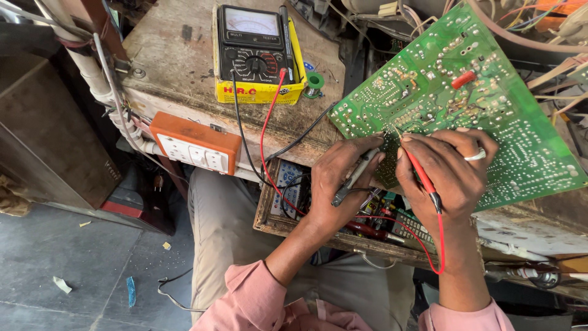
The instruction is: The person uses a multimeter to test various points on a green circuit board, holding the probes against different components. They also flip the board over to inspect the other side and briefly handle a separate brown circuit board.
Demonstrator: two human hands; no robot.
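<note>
A large green circuit board (478,92) lies solder side up on the wooden bench. My left hand (337,184) holds a black test probe (355,178) with its tip at the board's near edge. My right hand (450,168), with a ring on one finger, holds a red test probe (422,178) whose tip touches the board beside the black one. Red and black leads (263,141) run from the probes to a yellow-cased analog multimeter (257,55) standing on the bench to the left.
An orange and white socket box (196,144) is fixed to the bench front. An open wooden drawer (288,202) below holds tools and remote controls. A small green solder spool (314,81) sits by the meter. Tangled wires fill the upper right; grey floor lies lower left.
</note>
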